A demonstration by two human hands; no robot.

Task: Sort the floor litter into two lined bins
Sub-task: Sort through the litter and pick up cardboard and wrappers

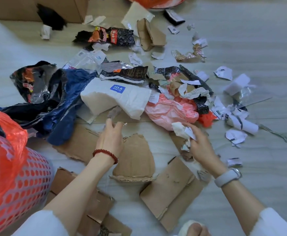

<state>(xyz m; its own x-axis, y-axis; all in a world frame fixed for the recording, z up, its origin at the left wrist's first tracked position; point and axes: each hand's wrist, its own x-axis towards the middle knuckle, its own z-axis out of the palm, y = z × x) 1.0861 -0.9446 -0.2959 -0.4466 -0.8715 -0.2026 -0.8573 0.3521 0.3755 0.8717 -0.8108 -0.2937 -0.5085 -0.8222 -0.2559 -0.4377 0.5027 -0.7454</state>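
Left hand [111,136]: centre of the frame, a red bead bracelet [105,153] on the wrist. Fingers point toward the top of the frame, loosely curled; whether the fingertips pinch the small grey scrap [114,112] just above them cannot be told. Palm lies over the torn cardboard piece [134,159] at centre.

Right hand [199,145]: right of centre, a pale watch [228,177] on the wrist. Fingers curled round a bunch of crumpled white paper scraps [182,131], which stick out past the fingertips toward the upper left; more scraps show under the palm.

Floor litter, centre band of the frame:
- white packet with a blue label [115,97], just above the left hand's fingertips;
- pink plastic bag [170,111], right of the packet, just above the right hand's bunch;
- dark blue plastic bag [59,106], left of the packet;
- black snack wrapper [124,74], above the packet;
- black and red wrapper [105,36], upper centre;
- folded brown cardboard [150,34], upper centre, right of that wrapper;
- torn white paper bits [236,114], scattered at right.

Flat cardboard sheet [171,189]: lower centre, below the right hand.

Perforated bin with a red liner bag [8,160]: lower left edge. A second red-lined bin [156,1]: top edge, partly cut off.
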